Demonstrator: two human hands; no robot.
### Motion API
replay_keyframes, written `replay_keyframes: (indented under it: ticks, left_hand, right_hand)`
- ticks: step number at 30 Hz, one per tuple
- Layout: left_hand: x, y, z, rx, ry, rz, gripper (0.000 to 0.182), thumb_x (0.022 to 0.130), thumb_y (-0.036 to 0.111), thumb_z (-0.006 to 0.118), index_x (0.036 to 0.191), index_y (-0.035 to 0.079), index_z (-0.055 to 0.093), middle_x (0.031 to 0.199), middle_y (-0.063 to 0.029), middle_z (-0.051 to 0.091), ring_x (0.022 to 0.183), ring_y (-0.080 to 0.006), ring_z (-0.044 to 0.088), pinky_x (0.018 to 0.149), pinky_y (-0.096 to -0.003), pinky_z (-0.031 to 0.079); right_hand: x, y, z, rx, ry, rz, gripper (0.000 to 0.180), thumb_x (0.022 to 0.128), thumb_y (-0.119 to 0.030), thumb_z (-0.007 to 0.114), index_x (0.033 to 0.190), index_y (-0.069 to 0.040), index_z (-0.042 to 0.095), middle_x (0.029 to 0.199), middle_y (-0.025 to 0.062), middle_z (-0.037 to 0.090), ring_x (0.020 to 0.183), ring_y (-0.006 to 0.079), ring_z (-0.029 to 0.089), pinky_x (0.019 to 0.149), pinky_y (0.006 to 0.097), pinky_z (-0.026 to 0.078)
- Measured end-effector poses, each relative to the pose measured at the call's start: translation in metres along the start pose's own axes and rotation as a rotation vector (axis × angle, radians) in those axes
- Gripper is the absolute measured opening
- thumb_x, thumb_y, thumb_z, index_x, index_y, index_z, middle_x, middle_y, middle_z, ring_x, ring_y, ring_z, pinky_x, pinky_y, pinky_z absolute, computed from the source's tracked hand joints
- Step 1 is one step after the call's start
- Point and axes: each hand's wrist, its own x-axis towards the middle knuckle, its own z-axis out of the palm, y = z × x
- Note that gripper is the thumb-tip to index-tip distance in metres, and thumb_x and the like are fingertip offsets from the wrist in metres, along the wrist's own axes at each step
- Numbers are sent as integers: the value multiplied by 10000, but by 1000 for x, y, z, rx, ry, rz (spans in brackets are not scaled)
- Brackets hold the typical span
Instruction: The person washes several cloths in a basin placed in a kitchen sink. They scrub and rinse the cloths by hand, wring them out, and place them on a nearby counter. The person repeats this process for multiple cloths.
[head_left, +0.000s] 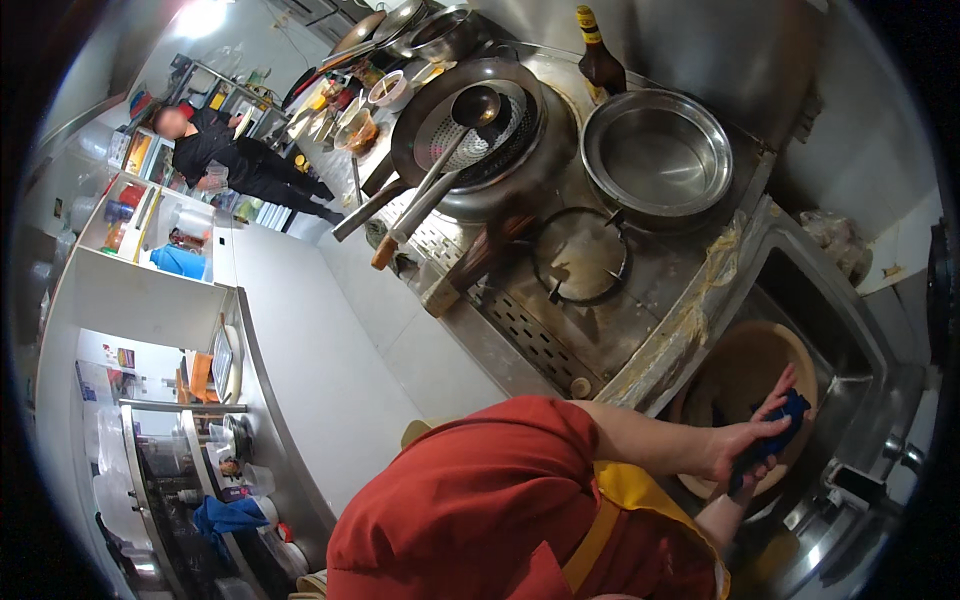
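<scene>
My left hand (739, 442) reaches over the sink and presses on a wet-looking dark blue cloth (784, 429), some of its fingers stretched out. From beneath, my right hand (756, 474) grips the lower part of the same cloth, mostly hidden behind it and my left wrist. Below both hands a beige round basin (799, 352) stands in the stainless steel sink (862, 375). Dark material lies in the basin, but I cannot tell what it is.
A faucet (855, 484) juts at the sink's right. Beside the sink is a stove with a metal pot (656, 154), a burner ring (579, 255), a wok (409, 142) holding a ladle (476, 106), and a brown bottle (600, 67). A person (232, 154) stands farther off.
</scene>
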Motion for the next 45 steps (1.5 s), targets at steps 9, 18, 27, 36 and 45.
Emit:
replay_keyframes:
  ticks: [9, 18, 27, 36, 45]
  left_hand:
    - [116, 14, -57, 1970, -108, 118, 248, 897, 300, 632, 1027, 94, 674, 988, -102, 665, 875, -283, 613, 688, -434, 503]
    - [54, 16, -38, 2412, 493, -182, 414, 878, 375, 660, 1197, 110, 681, 1154, -66, 679, 1018, -244, 651, 789, -424, 532]
    - [18, 38, -8, 1594, 363, -223, 510, 819, 490, 737, 991, 16, 669, 871, -104, 672, 699, -182, 633, 541, -330, 536]
    - [59, 22, -70, 353, -74, -127, 469, 954, 429, 617, 1227, 49, 582, 1103, -96, 658, 1042, -205, 607, 868, -348, 508]
    - [43, 36, -64, 670, -62, -117, 457, 891, 450, 701, 1111, 59, 617, 1023, -93, 671, 921, -199, 653, 822, -340, 527]
  right_hand:
    - [14, -82, 11, -1543, 801, -17, 455, 821, -328, 659, 1025, 78, 659, 946, 120, 655, 862, 275, 575, 808, 392, 468]
    - [29, -35, -15, -2129, 750, 41, 355, 839, -203, 624, 1069, 67, 632, 1072, 284, 653, 999, 421, 621, 845, 462, 487]
    - [-23, -22, -52, -934, 609, -72, 671, 760, -102, 758, 1361, -85, 460, 1144, 167, 624, 978, 296, 653, 803, 412, 564]
    - [-37, 28, -11, -787, 790, -473, 659, 796, 104, 539, 1404, -58, 344, 1239, 163, 521, 1119, 302, 559, 909, 405, 506]
    - [-62, 30, 12, -1855, 592, -257, 514, 886, -244, 626, 1329, -24, 486, 1175, 166, 610, 1063, 259, 609, 942, 385, 475]
